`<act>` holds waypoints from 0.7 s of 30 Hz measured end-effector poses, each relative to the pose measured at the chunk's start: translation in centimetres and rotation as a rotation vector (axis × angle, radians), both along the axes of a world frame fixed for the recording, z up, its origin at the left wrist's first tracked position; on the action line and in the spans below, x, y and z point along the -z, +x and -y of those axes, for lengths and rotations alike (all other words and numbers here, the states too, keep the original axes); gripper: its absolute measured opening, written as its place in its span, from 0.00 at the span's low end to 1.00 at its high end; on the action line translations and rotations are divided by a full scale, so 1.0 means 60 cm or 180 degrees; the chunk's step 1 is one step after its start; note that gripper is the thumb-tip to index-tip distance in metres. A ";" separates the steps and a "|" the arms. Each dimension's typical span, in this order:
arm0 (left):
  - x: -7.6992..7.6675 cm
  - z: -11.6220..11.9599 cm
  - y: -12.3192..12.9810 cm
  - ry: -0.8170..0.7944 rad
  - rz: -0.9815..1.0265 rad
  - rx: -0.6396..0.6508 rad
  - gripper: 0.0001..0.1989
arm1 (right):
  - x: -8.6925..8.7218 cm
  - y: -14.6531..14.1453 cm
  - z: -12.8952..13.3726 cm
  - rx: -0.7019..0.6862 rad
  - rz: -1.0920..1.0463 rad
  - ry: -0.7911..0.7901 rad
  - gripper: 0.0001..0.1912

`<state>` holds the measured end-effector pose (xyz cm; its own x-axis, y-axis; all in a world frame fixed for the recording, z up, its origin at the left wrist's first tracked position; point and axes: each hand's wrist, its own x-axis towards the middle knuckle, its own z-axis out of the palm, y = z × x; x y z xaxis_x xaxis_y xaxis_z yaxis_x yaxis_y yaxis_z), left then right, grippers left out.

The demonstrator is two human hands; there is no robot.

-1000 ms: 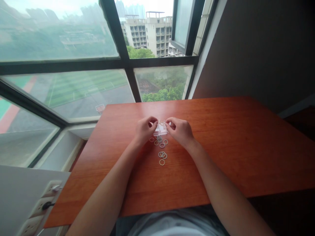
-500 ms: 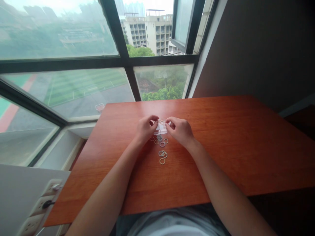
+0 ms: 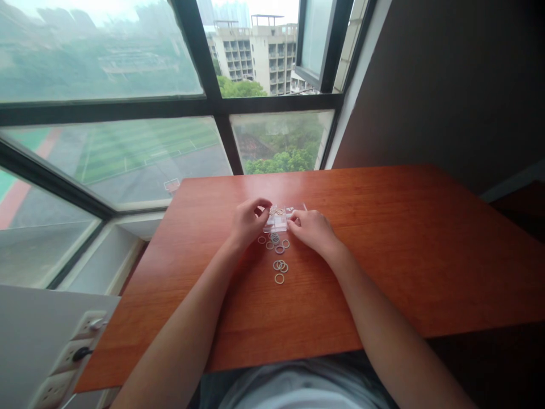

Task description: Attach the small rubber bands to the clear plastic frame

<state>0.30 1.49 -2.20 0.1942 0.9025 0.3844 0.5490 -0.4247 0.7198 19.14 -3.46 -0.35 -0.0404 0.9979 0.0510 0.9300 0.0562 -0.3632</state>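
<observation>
A clear plastic box (image 3: pixel 280 225) with compartments lies on the table between my hands, with a few pale rings inside its far part. My left hand (image 3: pixel 251 221) is at the box's left end, thumb and fingertips pinched over it; anything between them is too small to make out. On the right side, my right hand (image 3: pixel 314 230) has its thumb and fingers closed on the box's near right edge. Just in front of the box lie several loose rings (image 3: pixel 279 250), some overlapping. Closer to me is a single yellowish ring (image 3: pixel 279 279), beside a small overlapping group.
The reddish-brown wooden table (image 3: pixel 409 250) stands against a dark-framed window (image 3: pixel 128 108). A grey wall (image 3: pixel 438 85) rises behind its right side. Wall sockets (image 3: pixel 80 355), one with a black plug, are at the lower left.
My right hand has moved slightly right and down along the box, uncovering more of its far right part. My left hand has shifted a little to the left.
</observation>
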 end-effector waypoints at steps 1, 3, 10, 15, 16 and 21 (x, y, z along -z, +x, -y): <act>0.000 0.000 0.000 -0.0003 0.0009 0.0009 0.08 | 0.000 -0.001 0.000 -0.0020 0.0009 -0.0029 0.13; -0.001 0.000 0.000 -0.0011 0.0013 0.0035 0.08 | -0.001 -0.001 0.001 -0.0048 0.0013 -0.0047 0.13; -0.007 -0.003 -0.013 -0.0015 -0.0586 -0.0265 0.09 | -0.002 -0.001 0.001 -0.0124 0.0040 -0.0047 0.12; -0.005 -0.004 -0.020 -0.0534 -0.0814 -0.0246 0.14 | -0.004 -0.001 0.002 -0.0103 0.0077 -0.0093 0.13; -0.005 -0.004 -0.019 -0.0545 -0.0825 -0.0228 0.15 | -0.004 -0.001 0.002 -0.0102 0.0084 -0.0106 0.13; -0.006 0.000 -0.017 -0.0506 -0.0974 -0.0144 0.17 | -0.007 -0.002 0.003 -0.0159 0.0076 -0.0203 0.14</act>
<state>-0.71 1.50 -1.83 0.2372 0.9567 0.1686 0.7654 -0.2909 0.5741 19.00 -3.62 0.05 -0.0906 0.9958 -0.0141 0.9351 0.0802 -0.3452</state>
